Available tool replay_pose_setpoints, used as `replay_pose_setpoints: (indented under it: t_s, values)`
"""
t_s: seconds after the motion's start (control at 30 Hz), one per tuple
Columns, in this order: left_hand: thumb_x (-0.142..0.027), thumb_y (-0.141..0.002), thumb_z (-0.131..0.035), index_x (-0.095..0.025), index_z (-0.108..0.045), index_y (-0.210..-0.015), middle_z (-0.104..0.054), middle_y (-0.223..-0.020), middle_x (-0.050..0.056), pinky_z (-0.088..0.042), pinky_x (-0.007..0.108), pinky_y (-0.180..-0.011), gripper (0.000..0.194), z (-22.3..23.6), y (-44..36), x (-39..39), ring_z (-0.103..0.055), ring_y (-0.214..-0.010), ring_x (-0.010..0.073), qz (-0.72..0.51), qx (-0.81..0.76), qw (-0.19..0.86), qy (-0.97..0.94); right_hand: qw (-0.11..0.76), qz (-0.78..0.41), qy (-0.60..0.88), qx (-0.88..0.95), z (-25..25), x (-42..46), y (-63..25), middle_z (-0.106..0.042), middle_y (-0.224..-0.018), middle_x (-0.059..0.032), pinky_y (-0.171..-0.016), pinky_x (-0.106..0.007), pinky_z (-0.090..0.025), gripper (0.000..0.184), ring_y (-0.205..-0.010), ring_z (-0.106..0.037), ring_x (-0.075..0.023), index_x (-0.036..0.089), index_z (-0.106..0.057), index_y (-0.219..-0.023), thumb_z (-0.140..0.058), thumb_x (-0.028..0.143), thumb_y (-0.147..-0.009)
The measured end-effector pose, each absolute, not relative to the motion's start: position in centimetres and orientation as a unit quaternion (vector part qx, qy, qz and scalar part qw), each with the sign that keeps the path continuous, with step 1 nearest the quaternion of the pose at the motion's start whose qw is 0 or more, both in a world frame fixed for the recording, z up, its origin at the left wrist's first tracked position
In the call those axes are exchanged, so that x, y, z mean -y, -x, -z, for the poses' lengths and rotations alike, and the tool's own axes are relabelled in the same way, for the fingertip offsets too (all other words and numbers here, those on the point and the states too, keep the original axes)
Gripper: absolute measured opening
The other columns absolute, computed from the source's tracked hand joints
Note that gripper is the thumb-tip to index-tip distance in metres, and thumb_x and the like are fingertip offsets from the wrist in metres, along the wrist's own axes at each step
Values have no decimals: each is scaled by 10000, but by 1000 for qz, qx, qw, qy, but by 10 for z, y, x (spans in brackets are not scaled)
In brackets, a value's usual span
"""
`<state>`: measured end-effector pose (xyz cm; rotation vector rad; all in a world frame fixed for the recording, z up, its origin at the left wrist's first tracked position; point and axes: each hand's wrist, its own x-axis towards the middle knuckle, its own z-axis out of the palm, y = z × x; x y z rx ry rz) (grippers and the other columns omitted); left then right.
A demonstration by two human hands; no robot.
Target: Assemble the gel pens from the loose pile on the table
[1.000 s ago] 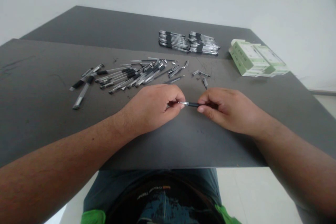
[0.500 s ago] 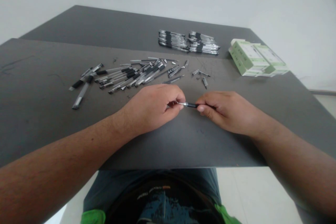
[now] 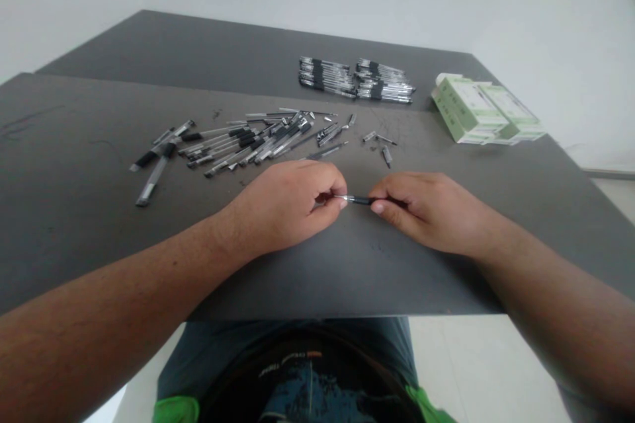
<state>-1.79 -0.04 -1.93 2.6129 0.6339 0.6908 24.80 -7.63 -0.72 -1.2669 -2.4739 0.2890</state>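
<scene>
A black pen [image 3: 360,199] with a metal tip lies level between my two hands, just above the dark grey table [image 3: 74,165]. My left hand [image 3: 290,201] is closed, its fingertips pinching the pen's metal tip end. My right hand [image 3: 429,208] is closed round the black barrel, which is mostly hidden in the fingers. Both hands rest close together near the table's front edge.
A loose scatter of pens and pen parts [image 3: 248,139] lies beyond my hands. Two neat bundles of pens [image 3: 354,80] sit farther back. Green and white boxes [image 3: 483,111] stand at the back right. A few small parts [image 3: 381,144] lie just beyond my right hand.
My hands have drawn slightly closer together along the pen, so less of the barrel shows between them. Nothing else on the table has moved.
</scene>
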Motion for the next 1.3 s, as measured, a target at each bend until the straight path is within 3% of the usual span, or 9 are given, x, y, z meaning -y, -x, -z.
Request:
replay_pose_setpoints:
  t_s: [0.27, 0.47, 0.7, 0.8, 1.13, 1.3]
  values:
    - [-269, -933, -651, -229, -754, -924, -746, -803, -5, -497, 320, -775, 110, 7, 25, -11, -692, -768, 174, -201, -275, 146, -929, 166, -87, 467, 864, 6, 75, -252, -768, -867, -42, -711, -310, -496, 222, -770, -716, -198, 205, -741, -1054, -560, 315, -1117]
    - [-337, -941, -631, -261, -786, -977, -768, -851, 19, -510, 386, -783, 177, -17, 48, -37, -679, -786, 214, -153, -355, 29, -922, 133, -97, 493, 854, 6, 71, -257, -793, -895, -61, -735, -339, -521, 262, -794, -737, -225, 224, -751, -1052, -531, 352, -1114]
    - [-229, -782, -664, -254, -739, -774, -707, -712, 36, -457, 381, -677, 79, -14, 61, -59, -638, -655, 243, 41, -416, 8, -909, 127, -115, 487, 856, 8, 72, -257, -793, -892, -70, -733, -363, -523, 282, -796, -752, -244, 220, -762, -1046, -540, 381, -1115]
    - [-211, -738, -645, -263, -738, -761, -740, -753, 31, -443, 358, -664, 109, -6, 58, -57, -650, -674, 237, 97, -402, 9, -911, 124, -117, 487, 857, 8, 71, -257, -793, -893, -67, -733, -359, -521, 270, -793, -750, -240, 219, -765, -1053, -549, 371, -1110]
    - [-229, -765, -615, -260, -775, -842, -799, -866, 52, -439, 340, -656, 181, -3, 54, -58, -698, -758, 247, 92, -405, -16, -910, 103, -116, 486, 860, 8, 71, -257, -798, -898, -68, -734, -356, -533, 291, -794, -754, -237, 223, -769, -1064, -525, 375, -1112]
    - [-222, -762, -628, -261, -792, -916, -805, -894, 59, -510, 355, -711, 228, -1, 57, -59, -715, -783, 262, 68, -401, -7, -913, 105, -117, 485, 860, 8, 71, -257, -798, -898, -66, -721, -343, -524, 271, -787, -751, -228, 223, -768, -1061, -537, 358, -1106]
